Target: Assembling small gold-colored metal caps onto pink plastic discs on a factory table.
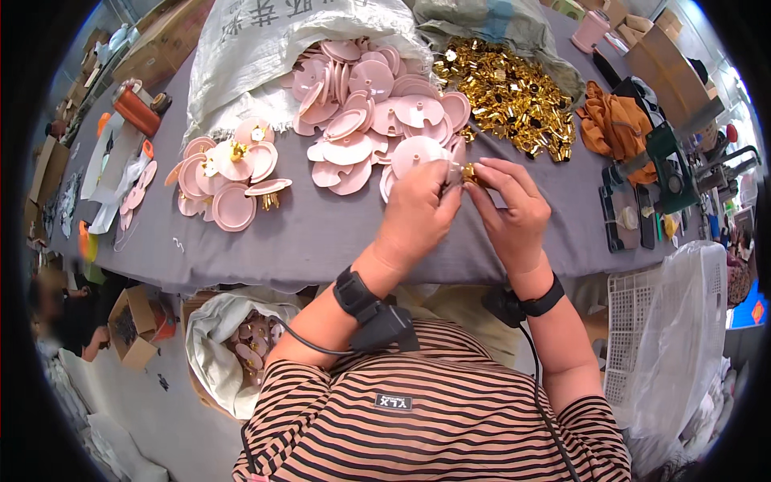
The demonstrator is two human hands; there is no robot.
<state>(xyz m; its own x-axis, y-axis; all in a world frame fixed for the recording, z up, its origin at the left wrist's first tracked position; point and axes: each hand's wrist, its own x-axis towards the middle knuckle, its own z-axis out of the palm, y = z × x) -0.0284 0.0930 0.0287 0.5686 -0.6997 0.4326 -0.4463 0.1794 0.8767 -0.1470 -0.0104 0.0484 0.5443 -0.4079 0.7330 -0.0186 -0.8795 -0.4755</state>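
Note:
My left hand (416,210) and my right hand (512,210) meet over the near middle of the table. The fingertips of my right hand pinch a small shiny gold piece (469,171). My left hand is closed beside it, on something small and pale that I cannot make out. Just behind my left hand lies a round pink disc (416,151), at the front of a heap of pink discs (349,149). A pile of small gold metal pieces (514,96) spreads beyond my right hand. To the left, more pink discs (233,207) lie grouped, some with gold pieces attached.
A white woven sack (241,56) opens behind the discs. On the right stand a green hand-operated press (665,157) and an orange cloth (614,120). An orange spool (136,111) sits far left. Below the table are a sack (210,337) and a white crate (630,329).

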